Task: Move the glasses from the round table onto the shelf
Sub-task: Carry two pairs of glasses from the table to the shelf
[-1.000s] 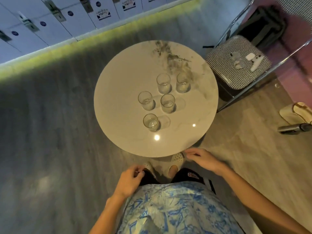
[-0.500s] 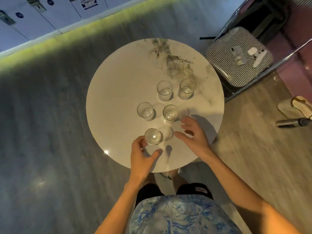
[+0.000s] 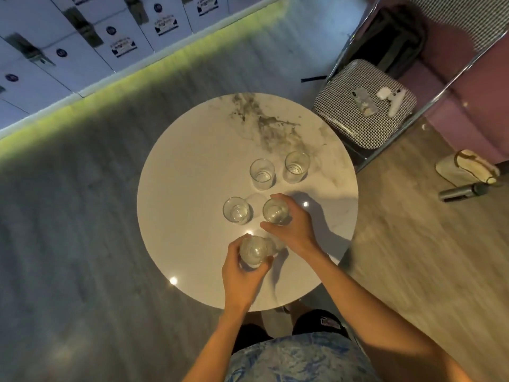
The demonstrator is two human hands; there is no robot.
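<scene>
Several clear glass tumblers stand on a round white marble table [image 3: 192, 188]. My left hand [image 3: 242, 274] is wrapped around the nearest glass [image 3: 252, 252], near the table's front edge. My right hand [image 3: 294, 230] curls around the middle glass [image 3: 275, 211], thumb and fingers on its sides. A third glass [image 3: 236, 210] stands free just left of that one. Two more glasses [image 3: 262, 173] [image 3: 297, 166] stand side by side farther back. No shelf is in view.
A houndstooth chair [image 3: 358, 119] with a phone and small white items on its seat stands at the table's right rear. White lockers [image 3: 82, 37] line the back wall above a green light strip. A slipper [image 3: 465, 166] and dark bottle [image 3: 462, 191] lie on the floor right.
Both hands rose from my waist to the table. The left hand closed on the nearest glass, and the right hand moved forward and closed around the middle glass.
</scene>
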